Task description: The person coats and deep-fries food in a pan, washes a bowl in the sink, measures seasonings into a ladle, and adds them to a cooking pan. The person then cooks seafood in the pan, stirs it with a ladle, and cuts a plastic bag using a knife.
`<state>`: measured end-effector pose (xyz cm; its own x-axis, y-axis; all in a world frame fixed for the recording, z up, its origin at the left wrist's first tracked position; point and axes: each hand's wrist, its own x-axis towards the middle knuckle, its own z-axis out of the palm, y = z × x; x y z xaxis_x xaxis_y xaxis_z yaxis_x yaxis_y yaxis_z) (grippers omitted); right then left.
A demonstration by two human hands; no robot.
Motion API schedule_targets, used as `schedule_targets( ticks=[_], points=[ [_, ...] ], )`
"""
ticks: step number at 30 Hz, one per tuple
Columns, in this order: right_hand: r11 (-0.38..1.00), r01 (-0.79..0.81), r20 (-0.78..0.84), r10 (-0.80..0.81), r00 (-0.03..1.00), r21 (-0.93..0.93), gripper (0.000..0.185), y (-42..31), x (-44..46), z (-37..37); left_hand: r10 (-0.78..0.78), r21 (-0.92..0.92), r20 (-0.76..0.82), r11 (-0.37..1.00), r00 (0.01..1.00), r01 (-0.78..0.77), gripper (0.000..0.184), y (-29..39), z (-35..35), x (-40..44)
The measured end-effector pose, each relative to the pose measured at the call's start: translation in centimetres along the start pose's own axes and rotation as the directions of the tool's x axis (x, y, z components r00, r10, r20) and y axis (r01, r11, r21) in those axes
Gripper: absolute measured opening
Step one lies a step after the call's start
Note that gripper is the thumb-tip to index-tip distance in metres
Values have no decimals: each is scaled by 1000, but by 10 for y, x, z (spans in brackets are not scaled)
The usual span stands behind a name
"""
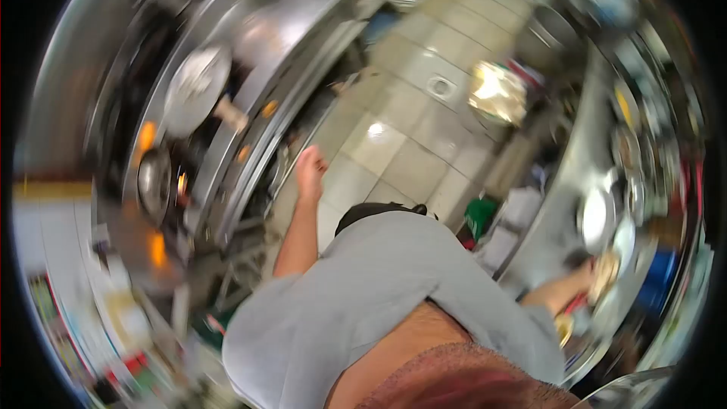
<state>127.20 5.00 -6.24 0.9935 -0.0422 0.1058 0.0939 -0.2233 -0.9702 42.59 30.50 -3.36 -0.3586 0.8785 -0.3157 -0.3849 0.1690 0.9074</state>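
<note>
1. The one camera sits on the person's head, up above the grey shirt [394,273], facing forward and steeply down.
2. It is closest to that shirt, which fills the lower middle; the left hand [310,174] shows farther out, left of centre, and the right hand [603,276] well over toward the right edge.
3. Ahead, it takes in the tiled floor [386,155], leaning up toward the right, between the steel cooking bench [299,19] and the steel counter [541,235].
4. The lens is very wide (even the counter bows), its rounded view dark at the corners and blurred in places.
</note>
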Motion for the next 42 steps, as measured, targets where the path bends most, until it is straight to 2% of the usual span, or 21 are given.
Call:
schedule_targets(
  ticks=[4,6,8,11,14,17,19,20,21,23,24,26,27,28,29,30,33,34,38,40,42],
  points=[
    [999,-36,-100,38,994,21,33,-79,-14,34,-47,75,-126,996,991,57,17,-5,21,-2],
    [999,-35,-94,37,995,30,32,-108,-25,47,-57,145,5,988,998,55,20,4,29,0],
    [997,-43,-55,46,997,58,31,-131,-41,61,-52,182,8,982,999,50,20,12,31,11],
    [988,-78,68,69,995,136,28,-166,-77,88,-53,199,23,979,998,47,23,25,31,34],
    [951,-197,340,107,934,240,26,-195,-123,134,-41,160,0,986,999,40,27,34,12,73],
    [852,-470,756,145,638,233,25,-211,-182,217,-84,80,-108,992,991,92,37,17,-27,119],
    [774,-629,939,158,307,75,11,-277,-320,278,-176,-15,-432,982,884,189,41,9,-69,151],
    [766,-636,956,103,273,99,18,-248,-341,324,-197,2,-374,977,906,213,37,9,-94,166],
    [827,-556,932,136,337,81,21,-299,-441,335,-183,5,-370,980,911,199,37,-5,-116,190],
    [834,-542,981,177,79,-107,22,-296,-524,396,-106,-66,-540,994,835,84,33,-35,-146,230],
    [860,-491,985,169,13,-141,20,-315,-578,408,-107,-65,-530,994,841,86,33,-30,-147,236],
    [931,-305,962,126,-243,-199,16,-293,-642,466,-189,-173,-520,978,833,114,34,-16,-146,243],
    [850,-354,901,274,-337,-391,15,-299,-680,489,-188,-177,-517,978,835,110,34,-19,-150,250],
    [817,-432,914,263,-310,-382,19,-316,-727,493,-152,-273,-437,961,886,30,23,-31,-158,257],
    [822,-396,874,227,-430,-409,25,-342,-762,493,-102,-373,-367,927,925,-46,12,-48,-167,263],
    [809,-383,841,233,-488,-446,35,-333,-790,517,149,-465,-283,842,947,-272,11,-76,-176,264],
    [871,-257,770,190,-609,-418,40,-343,-854,561,11,-475,-445,845,896,-247,13,-67,-160,253],
    [890,-240,769,168,-617,-388,42,-349,-873,571,-179,-469,-516,877,837,-102,14,-65,-166,264],
    [926,-146,717,162,-678,-347,34,-356,-923,609,-225,-504,-529,859,818,-90,16,-29,-130,247],
    [935,-98,691,178,-701,-341,33,-355,-938,621,-116,-476,-505,864,855,-164,15,-27,-123,247],
    [936,-39,615,197,-764,-349,31,-351,-947,636,-132,-440,-545,886,828,-148,14,-34,-123,248]
  ],
)
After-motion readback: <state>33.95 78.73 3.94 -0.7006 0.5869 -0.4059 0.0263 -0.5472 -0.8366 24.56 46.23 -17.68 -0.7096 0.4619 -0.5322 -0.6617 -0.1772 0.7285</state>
